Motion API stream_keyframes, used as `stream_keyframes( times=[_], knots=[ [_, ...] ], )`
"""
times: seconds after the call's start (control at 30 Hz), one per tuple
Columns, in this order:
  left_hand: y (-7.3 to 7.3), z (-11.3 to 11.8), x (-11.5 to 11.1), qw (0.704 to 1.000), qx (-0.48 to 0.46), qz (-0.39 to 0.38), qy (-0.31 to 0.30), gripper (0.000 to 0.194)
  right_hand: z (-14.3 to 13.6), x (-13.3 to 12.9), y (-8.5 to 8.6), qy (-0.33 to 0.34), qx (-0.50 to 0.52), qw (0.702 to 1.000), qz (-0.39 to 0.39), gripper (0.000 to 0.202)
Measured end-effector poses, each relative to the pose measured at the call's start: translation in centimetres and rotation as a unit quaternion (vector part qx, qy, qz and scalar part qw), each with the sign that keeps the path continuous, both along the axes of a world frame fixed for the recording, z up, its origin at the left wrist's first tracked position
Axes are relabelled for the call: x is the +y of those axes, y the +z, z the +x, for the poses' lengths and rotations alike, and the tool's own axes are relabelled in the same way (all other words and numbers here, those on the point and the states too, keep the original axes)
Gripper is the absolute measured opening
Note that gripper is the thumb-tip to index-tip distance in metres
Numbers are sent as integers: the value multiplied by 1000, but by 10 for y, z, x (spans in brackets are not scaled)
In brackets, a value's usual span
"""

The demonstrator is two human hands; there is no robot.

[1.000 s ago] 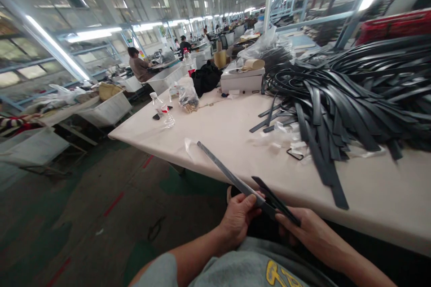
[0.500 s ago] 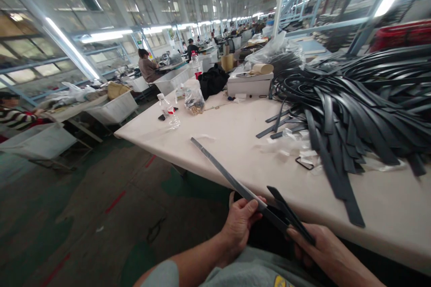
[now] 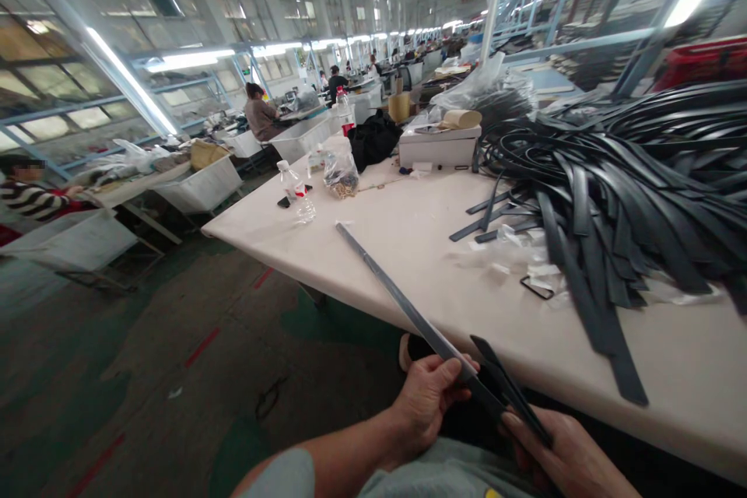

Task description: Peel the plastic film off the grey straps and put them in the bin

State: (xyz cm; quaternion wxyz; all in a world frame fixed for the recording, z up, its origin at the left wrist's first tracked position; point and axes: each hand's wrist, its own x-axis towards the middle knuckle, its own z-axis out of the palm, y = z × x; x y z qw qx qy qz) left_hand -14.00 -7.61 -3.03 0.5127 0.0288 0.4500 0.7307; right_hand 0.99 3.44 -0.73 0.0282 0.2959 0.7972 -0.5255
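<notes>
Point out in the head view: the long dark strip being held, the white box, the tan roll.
Long dark strip (image 3: 408, 311): head view, middle of the length beyond the left hand (image 3: 425, 398).
White box (image 3: 435, 152): head view, front side.
Tan roll (image 3: 461, 120): head view, curved side.

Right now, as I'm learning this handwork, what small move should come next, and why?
Perhaps slide the left hand slightly outward along the long strap: it pinches close to the right hand, leaving the stretch toward the far end unheld.
</notes>
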Motion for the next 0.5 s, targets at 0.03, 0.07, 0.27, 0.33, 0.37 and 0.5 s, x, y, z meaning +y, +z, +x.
stream_keyframes(
  times=[0.03, 0.07, 0.27, 0.33, 0.37, 0.5],
  knots=[
    [0, 1, 1, 1000, -1, 6, -5, 34, -5, -1, 1, -3, 6, 1000, 9, 52],
    [0, 2, 2, 1000, 0, 15, -12, 34, -10, -2, 2, 0, 12, 1000, 16, 51],
    [6, 1, 3, 997, 57, 40, 25, 31, -24, -4, 5, -3, 27, 1000, -8, 52],
    [5, 3, 3, 997, 68, 22, -1, 31, -22, -6, 4, -15, 29, 999, -25, 52],
    [5, 5, 2, 998, 60, 17, -28, 31, -20, -7, 4, -16, 29, 999, -24, 51],
    [1, 13, 0, 994, -25, 14, -103, 34, -8, -5, 4, -3, -2, 1000, -2, 49]
  ],
)
